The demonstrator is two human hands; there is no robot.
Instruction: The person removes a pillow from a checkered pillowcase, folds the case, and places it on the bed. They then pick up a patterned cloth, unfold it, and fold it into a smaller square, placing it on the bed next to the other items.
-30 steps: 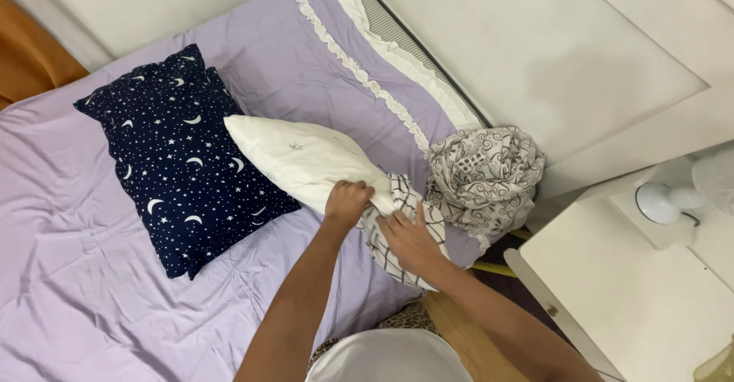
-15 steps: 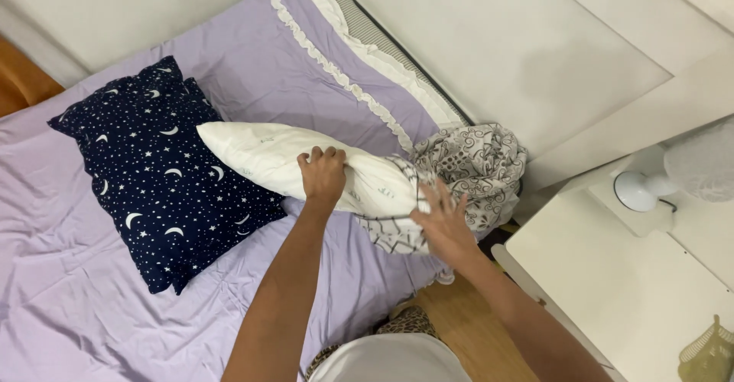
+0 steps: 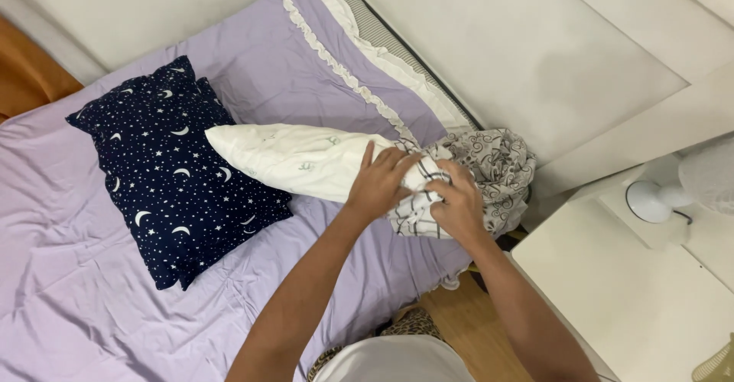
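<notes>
Nearest the camera, both forearms reach up from about 6 o'clock toward the bed's near edge. Left hand (image 3: pixel 380 185) lies palm-down on the white pillow (image 3: pixel 294 160), fingers spread and pressing rather than clenched; a true pinch cannot be confirmed from this angle. Right hand (image 3: pixel 459 202) is curled closed on the bunched mouth of the checked pillowcase (image 3: pixel 413 212), white with dark lines, which sits at the pillow's 4 o'clock end. Change over the last second: the left hand has slid from mid-pillow back toward the case opening, and the two hands, apart half a second ago, now nearly touch at that opening. The pillow has also swung from a steeper tilt to lying nearly flat across the bed. Judgement: the work is concentrated at the pillow-and-case junction; most of the pillow is bare, so the case covers only its end. Just past the right hand, at 2 o'clock, a grey swirl-patterned cloth (image 3: pixel 493 164) is heaped, touching the checked fabric. Left of the pillow, at 9 o'clock, lies a navy pillow with stars and moons (image 3: pixel 172 175), its edge just under the white one's tip. All rest on the lilac bedsheet (image 3: pixel 260 68). Farthest, at 3 o'clock, a white table (image 3: pixel 612 290).
</notes>
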